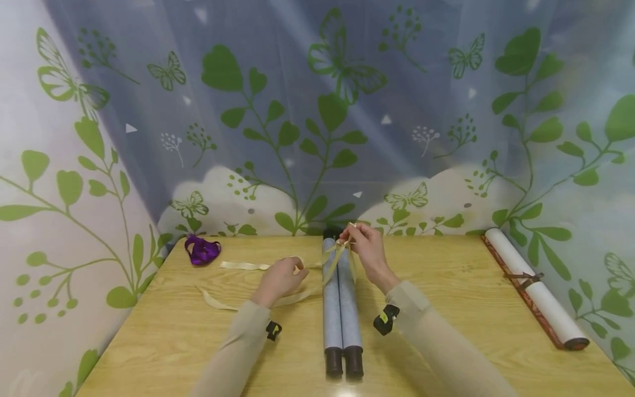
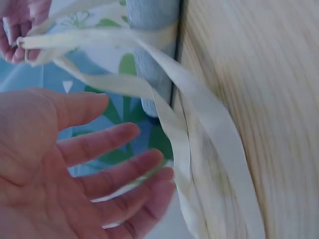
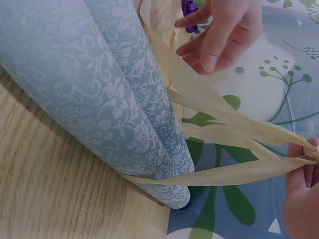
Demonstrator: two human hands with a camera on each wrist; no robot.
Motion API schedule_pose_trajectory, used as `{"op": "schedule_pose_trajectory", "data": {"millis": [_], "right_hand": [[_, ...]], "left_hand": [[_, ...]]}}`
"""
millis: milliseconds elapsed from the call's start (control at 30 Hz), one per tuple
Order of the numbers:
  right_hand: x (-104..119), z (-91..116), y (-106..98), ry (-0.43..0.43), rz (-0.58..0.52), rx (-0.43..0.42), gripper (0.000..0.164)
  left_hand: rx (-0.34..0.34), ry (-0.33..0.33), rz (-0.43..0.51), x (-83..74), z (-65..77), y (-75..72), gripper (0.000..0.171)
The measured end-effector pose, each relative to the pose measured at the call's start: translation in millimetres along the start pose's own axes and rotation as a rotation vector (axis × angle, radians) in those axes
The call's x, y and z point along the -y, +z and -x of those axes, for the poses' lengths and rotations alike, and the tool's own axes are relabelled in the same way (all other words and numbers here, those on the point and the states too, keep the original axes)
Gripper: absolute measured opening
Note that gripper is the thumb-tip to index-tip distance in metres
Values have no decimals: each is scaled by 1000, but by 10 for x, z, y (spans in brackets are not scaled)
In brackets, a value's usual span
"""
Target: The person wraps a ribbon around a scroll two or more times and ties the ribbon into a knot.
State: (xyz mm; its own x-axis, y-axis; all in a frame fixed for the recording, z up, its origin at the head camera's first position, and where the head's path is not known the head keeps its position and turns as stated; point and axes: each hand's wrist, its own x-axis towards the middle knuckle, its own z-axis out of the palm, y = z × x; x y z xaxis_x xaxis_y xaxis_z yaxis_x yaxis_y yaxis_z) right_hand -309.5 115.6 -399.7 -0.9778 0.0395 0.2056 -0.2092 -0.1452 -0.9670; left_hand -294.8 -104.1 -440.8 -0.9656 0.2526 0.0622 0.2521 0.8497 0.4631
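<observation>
A pale blue patterned scroll (image 1: 332, 314), rolled into two rolls with dark end knobs, lies lengthwise at the table's middle. Cream ribbon (image 3: 209, 110) passes round it near its far end. My right hand (image 1: 369, 251) pinches the gathered ribbon just above that end; in the right wrist view the strands run taut to the fingertips. To the left of the scroll, my left hand (image 1: 280, 278) hovers by the loose ribbon tails. Its fingers are spread in the left wrist view, with two ribbon lengths (image 2: 219, 124) hanging past the fingertips.
A bundle of purple ribbon (image 1: 203, 251) sits at the table's far left corner. Along the right edge lies a white rolled scroll (image 1: 538, 286) with a reddish patterned edge, tied with a brown ribbon. A leaf-printed curtain (image 1: 278, 182) stands right behind the wooden table (image 1: 436, 314).
</observation>
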Motion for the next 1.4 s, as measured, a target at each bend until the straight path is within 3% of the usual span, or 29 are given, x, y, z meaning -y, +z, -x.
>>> {"op": "schedule_pose_trajectory", "data": {"millis": [233,500,700,933,1167,1267,1400], "right_hand": [[12,10,14,24,-33,14,23],[24,16,16,23,-45,43,25],[19,21,36,25,-48,53,27],[-3,33,58,38,-58,74,26],[-6,52,41,51,-70,74,28],[-5,51,29,62,-86,71,28],[-9,56,-1,90,-99,56,29]], "left_hand": [[-87,61,49,-79,-42,68,20],[-113,208,367,-133,-127,83,33],[-139,244,458,-247,-175,107,34],[-145,235,489,-375,-183,155,39],[-190,249,478,-418,-183,169,15],[-170,199,551,-402,-181,169,15],[-128,87,759,-361,-181,165,18]]}}
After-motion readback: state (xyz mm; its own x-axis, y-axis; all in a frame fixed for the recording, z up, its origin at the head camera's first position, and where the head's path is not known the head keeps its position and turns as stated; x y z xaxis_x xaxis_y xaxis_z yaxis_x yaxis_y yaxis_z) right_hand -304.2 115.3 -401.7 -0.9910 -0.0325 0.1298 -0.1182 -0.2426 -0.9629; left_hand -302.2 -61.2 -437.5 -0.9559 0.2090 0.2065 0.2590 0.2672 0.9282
